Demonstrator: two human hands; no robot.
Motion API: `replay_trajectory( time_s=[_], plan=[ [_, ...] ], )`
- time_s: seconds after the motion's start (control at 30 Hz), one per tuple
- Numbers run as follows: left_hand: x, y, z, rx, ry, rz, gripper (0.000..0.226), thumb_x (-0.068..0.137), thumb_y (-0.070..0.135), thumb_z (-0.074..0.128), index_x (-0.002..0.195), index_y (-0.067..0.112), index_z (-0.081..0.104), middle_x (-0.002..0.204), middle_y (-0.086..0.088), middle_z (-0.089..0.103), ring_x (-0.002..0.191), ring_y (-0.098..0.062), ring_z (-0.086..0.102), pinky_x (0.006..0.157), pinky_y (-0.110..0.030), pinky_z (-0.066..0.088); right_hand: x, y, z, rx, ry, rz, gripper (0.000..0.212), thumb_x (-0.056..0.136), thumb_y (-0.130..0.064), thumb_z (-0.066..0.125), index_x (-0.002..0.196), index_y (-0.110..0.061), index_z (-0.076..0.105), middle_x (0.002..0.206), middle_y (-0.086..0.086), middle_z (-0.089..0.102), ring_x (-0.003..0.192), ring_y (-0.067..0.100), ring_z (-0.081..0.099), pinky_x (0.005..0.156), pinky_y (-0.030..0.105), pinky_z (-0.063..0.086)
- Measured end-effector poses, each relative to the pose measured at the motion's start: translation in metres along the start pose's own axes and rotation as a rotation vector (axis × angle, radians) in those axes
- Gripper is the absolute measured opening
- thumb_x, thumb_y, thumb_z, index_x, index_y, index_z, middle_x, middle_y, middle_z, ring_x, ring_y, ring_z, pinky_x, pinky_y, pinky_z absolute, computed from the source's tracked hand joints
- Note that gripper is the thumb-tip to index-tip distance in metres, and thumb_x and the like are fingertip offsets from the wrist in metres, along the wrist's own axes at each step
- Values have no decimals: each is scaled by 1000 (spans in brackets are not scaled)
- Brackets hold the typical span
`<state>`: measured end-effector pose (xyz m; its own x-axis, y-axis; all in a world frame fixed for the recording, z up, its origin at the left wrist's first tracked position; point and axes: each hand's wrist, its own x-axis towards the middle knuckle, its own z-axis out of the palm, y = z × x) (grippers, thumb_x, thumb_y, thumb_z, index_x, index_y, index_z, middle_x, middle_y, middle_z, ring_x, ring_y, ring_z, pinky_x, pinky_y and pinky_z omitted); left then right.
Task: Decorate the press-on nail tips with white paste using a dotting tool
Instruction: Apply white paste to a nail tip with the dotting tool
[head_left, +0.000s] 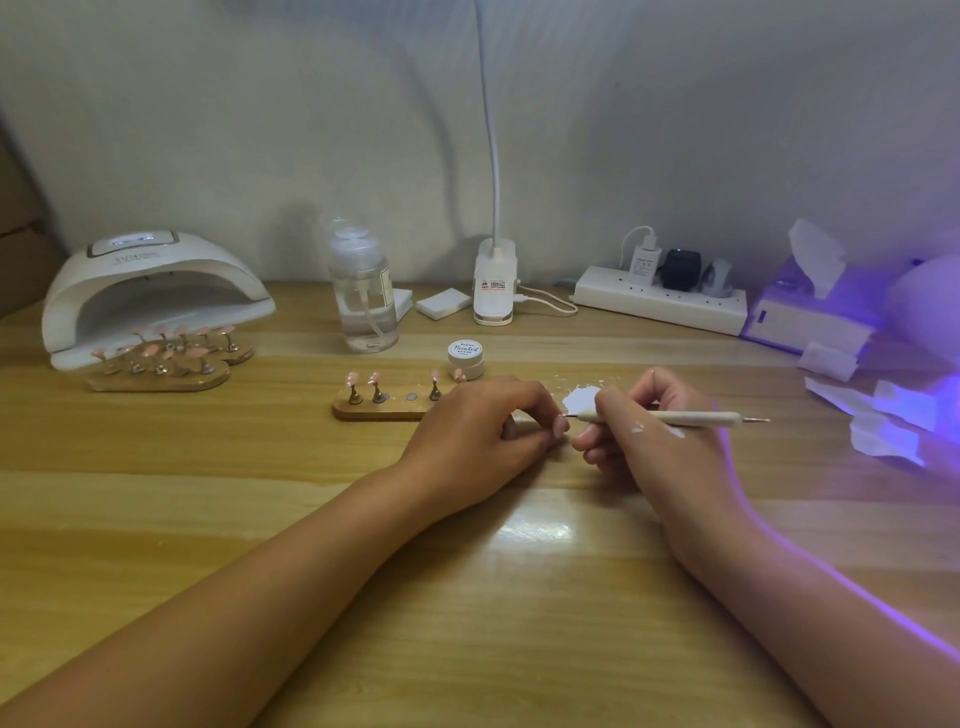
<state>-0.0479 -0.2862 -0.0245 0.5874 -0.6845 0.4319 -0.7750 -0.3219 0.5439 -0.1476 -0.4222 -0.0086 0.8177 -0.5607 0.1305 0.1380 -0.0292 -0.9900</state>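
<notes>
A single wide-angle head-worn camera looks forward and down over the bench (467, 639) from the person's own place, close to the left hand (483, 431) and right hand (654, 431) at mid-frame, with the wall (260, 130) closing the far edge of view.

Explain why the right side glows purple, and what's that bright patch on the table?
Head view: violet light spills from the right edge over the tissue box and paper scraps; the patch on the table is glare, a reflected light.

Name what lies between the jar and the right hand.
A white paste smear on the table, between jar and right hand; the head view shows it.
</notes>
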Motion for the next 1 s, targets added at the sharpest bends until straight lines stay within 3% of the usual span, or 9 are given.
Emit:
replay_trajectory(
  time_s=[0.33,0.67,0.83,1.0],
  plan=[
    [0,1,-1,5,1,8,21,86,22,71,79,39,61,76,41,55,61,-2,51,60,-20,35,0,1,-1,-25,-13,4,19,85,-5,61,73,-9,48,59,11,71,48,11,64,47,19,52],
    [0,1,0,11,6,6,22,86,25,72,78,42,59,77,40,56,63,-4,54,78,-27,43,0,0,-1,-15,-18,-4,17,85,-5,61,75,-7,48,58,12,71,47,10,64,47,19,51],
    [0,0,0,-2,19,5,19,85,25,73,78,39,63,75,35,57,63,-6,54,67,-26,44,1,0,-1,-6,14,-8,21,84,-8,61,69,-12,46,57,12,70,44,11,61,45,19,50],
    [0,0,1,-6,30,-4,16,84,26,74,77,37,64,72,24,56,61,-5,54,69,-27,44,1,0,0,0,1,-9,21,84,-8,61,70,-11,47,56,11,70,44,10,61,45,19,50]
  ],
)
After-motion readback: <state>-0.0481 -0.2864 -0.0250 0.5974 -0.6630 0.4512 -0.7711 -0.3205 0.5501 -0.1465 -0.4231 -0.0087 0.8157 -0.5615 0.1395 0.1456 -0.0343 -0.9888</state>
